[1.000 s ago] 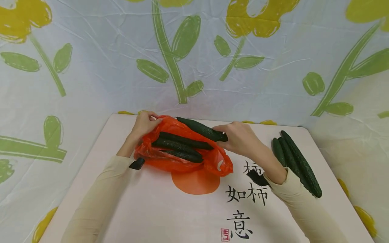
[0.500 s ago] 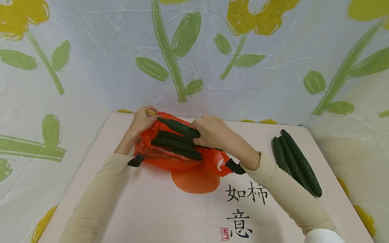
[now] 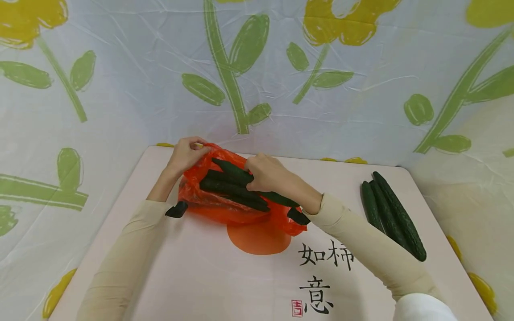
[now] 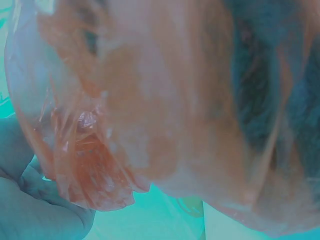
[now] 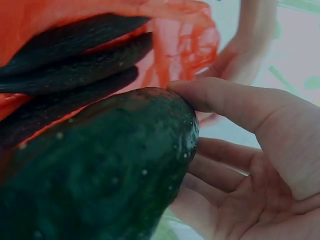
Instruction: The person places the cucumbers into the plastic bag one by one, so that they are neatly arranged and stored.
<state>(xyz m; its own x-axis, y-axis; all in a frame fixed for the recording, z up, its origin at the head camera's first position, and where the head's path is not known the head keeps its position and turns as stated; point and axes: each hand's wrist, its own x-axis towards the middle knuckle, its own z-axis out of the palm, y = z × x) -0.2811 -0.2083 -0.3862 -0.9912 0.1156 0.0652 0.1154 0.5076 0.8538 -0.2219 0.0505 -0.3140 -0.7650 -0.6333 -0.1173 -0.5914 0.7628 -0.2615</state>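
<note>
A red plastic bag point(image 3: 221, 216) lies on the table with its mouth spread, and several dark green cucumbers point(image 3: 233, 196) lie inside it. My left hand point(image 3: 185, 156) pinches the bag's far left rim; in the left wrist view, crumpled plastic hangs by its fingers point(image 4: 30, 210). Over the bag's opening, my right hand point(image 3: 271, 174) holds another cucumber point(image 5: 110, 155). The right wrist view shows thumb and fingers at that cucumber's blunt end, with other cucumbers point(image 5: 75, 75) beside it in the bag. The palm hides part of the bag's right side in the head view.
On the table's right side, 3 cucumbers point(image 3: 393, 218) lie side by side, near the right forearm. The pale table point(image 3: 192, 276) bears a printed orange circle and black characters. A flower-patterned sheet point(image 3: 140, 89) hangs behind and at both sides.
My right hand has moved left with its cucumber, from the bag's right edge to over the opening, and the cucumber sits lower among the others. The left hand keeps hold of the rim.
</note>
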